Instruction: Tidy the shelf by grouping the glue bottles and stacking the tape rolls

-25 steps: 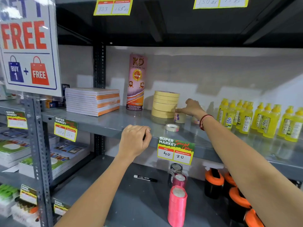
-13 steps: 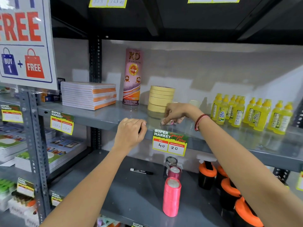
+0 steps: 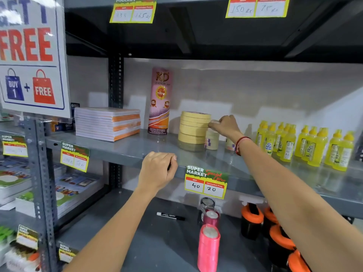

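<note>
Small tape roll point(image 3: 214, 122) lifted, right hand point(image 3: 225, 126) beside stack point(image 3: 193, 127)

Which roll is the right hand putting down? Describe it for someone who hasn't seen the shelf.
On the grey metal middle shelf, find the tall stack of cream masking-tape rolls. Beside it, a short stack of small pale rolls. The right hand holds a small clear roll above it.

I see two bare forearms coming in from the bottom edge, with no sleeves on either one. My right hand point(image 3: 225, 125) has a thin red thread band point(image 3: 241, 144) tied around the wrist, looped more than once, with a small darker bit along it. My left hand point(image 3: 158, 170) wears no band, ring or watch. The fingers point(image 3: 172, 158) show short, plain nails. Both arms are slim and unmarked.
</note>
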### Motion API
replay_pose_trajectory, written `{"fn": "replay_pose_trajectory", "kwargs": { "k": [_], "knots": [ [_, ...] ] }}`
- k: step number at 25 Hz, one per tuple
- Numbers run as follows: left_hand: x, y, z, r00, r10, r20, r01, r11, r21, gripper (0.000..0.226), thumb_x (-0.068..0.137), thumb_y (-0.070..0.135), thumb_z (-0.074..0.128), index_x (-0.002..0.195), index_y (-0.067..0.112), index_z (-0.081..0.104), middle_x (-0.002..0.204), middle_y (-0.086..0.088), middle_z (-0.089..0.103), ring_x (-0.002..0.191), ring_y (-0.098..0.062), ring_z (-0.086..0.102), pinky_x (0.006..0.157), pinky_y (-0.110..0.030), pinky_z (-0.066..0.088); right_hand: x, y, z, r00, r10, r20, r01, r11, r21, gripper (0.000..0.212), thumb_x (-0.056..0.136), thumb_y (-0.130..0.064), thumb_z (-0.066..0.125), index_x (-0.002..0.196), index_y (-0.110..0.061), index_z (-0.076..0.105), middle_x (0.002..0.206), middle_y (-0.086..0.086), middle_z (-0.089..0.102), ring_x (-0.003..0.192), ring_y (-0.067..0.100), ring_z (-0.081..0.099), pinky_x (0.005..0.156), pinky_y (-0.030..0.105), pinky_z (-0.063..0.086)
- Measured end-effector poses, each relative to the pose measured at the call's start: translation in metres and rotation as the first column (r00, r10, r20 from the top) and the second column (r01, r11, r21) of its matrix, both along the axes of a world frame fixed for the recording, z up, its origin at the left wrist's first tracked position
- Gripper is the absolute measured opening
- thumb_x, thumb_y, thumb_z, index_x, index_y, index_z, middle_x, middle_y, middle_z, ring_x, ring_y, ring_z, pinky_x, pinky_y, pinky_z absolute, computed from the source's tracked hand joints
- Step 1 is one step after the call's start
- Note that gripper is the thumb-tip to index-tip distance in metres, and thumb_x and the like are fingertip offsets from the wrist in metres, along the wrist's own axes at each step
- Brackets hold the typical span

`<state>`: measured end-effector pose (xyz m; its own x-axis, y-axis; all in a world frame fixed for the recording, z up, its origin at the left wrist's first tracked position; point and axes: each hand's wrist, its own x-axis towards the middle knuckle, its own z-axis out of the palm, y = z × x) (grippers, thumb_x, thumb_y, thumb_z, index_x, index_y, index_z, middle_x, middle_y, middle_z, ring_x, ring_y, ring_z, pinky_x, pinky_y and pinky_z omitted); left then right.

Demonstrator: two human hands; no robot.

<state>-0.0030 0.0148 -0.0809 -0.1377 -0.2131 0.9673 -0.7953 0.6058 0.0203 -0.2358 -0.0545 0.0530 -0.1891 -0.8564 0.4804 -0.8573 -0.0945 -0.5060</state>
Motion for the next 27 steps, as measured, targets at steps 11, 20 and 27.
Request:
{"fn": "replay_pose_trajectory", "kwargs": {
  "k": [11, 20, 27],
  "knots": [
    [0.0, 0.005, 0.003, 1.0, -0.009, 0.011, 0.009, 1.0, 0.028, 0.043, 0.088, 0.019, 0.038, 0.065, 0.006, 0.072, 0.059, -0.003, 0.073, 0.05, -0.023, 0.066, 0.049, -0.034, 0.05, -0.001, -0.025, -0.005, 0.998, 0.043, 0.056, -0.052, 0.983, 0.175, 0.038, 0.079, -0.042, 0.065, 0.066, -0.011, 0.048, 0.09, 0.012, 0.058, 0.071, 0.026, 0.056, 0.045, 0.024, 0.038],
    [-0.001, 0.008, 0.002, 1.0, -0.001, 0.008, 0.001, 0.999, 0.035, 0.044, 0.088, 0.019, 0.037, 0.067, 0.006, 0.073, 0.059, -0.003, 0.073, 0.051, -0.023, 0.066, 0.05, -0.032, 0.049, -0.002, -0.021, -0.016, 0.995, 0.053, 0.083, -0.075, 0.957, 0.282, 0.063, 0.065, -0.027, 0.083, 0.113, -0.003, 0.051, 0.108, 0.01, 0.057, 0.097, 0.026, 0.057, 0.072, 0.033, 0.053],
    [-0.002, 0.009, 0.003, 0.999, -0.036, 0.025, 0.034, 0.996, 0.083, 0.047, 0.087, 0.021, 0.035, 0.067, 0.006, 0.074, 0.059, -0.004, 0.074, 0.052, -0.024, 0.067, 0.052, -0.034, 0.05, -0.001, -0.012, -0.016, 0.993, 0.029, 0.114, -0.059, 0.962, 0.266, 0.085, 0.061, -0.023, 0.086, 0.128, -0.005, 0.037, 0.13, 0.014, 0.051, 0.104, 0.027, 0.055, 0.079, 0.036, 0.055]
  ]
}}
